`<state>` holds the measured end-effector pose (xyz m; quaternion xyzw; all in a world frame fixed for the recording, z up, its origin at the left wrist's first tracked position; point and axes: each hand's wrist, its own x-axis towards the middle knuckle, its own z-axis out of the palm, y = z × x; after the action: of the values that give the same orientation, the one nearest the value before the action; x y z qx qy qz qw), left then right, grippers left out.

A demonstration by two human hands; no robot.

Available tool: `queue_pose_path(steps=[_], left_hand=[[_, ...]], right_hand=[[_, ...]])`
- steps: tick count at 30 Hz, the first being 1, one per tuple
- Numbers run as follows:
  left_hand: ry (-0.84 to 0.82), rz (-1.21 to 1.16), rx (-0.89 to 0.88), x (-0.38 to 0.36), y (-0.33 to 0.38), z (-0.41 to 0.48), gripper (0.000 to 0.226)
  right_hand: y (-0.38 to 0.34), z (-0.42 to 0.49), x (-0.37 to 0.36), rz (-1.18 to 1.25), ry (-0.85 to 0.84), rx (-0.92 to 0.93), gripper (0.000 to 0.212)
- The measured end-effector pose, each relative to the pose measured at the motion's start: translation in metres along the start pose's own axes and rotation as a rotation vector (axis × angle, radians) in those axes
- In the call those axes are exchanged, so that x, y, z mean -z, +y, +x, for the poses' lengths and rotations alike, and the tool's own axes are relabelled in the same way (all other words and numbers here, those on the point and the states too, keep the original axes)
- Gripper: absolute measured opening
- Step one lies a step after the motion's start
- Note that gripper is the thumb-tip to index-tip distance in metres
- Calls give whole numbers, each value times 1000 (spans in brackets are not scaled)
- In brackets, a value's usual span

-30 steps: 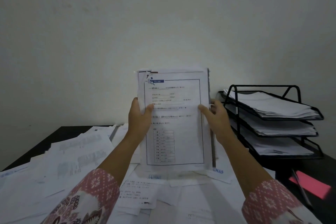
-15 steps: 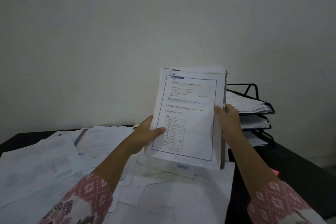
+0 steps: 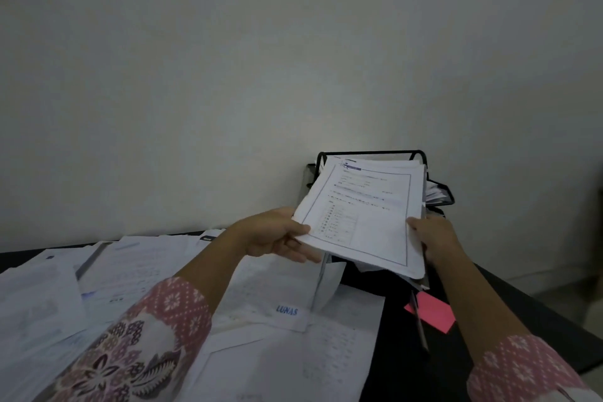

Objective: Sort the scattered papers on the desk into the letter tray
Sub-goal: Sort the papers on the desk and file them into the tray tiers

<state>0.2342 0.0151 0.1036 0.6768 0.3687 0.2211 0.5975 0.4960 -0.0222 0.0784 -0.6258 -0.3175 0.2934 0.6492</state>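
Nearest you, your patterned pink sleeves point(image 3: 140, 346) frame the view. Between them, scattered papers point(image 3: 130, 271) overlap across the left and middle of the dark counter point(image 3: 401, 352), one sheet point(image 3: 287, 310) stamped "LUNAS" in blue. To the right of that spread, a pink note point(image 3: 430, 312) lies on the bare counter with a thin pen point(image 3: 419, 323) across it. Further out, both your hands are grasping a stack of papers point(image 3: 368, 215). Your left hand point(image 3: 270, 235) pinches its near left corner, thumb on top and fingers beneath, and your right hand point(image 3: 437, 238) grips its right edge. The stack tilts, printed form facing up, and its far end reaches over the black wire letter tray point(image 3: 372, 153) at the counter's back right. You cannot tell whether it touches the tray. More papers show in the tray's tiers. Behind everything stands a plain pale wall point(image 3: 293, 59).
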Motion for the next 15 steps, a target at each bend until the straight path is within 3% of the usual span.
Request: queue_pose_path(steps=[8, 13, 15], left_hand=[[173, -40, 125, -18, 25, 55, 34], [275, -186, 147, -31, 35, 86, 38], [324, -242, 110, -38, 37, 97, 45]], right_hand=[[-12, 30, 23, 29, 19, -142, 34], [-16, 37, 29, 266, -43, -206, 10], [-16, 37, 29, 379, -60, -212, 13]])
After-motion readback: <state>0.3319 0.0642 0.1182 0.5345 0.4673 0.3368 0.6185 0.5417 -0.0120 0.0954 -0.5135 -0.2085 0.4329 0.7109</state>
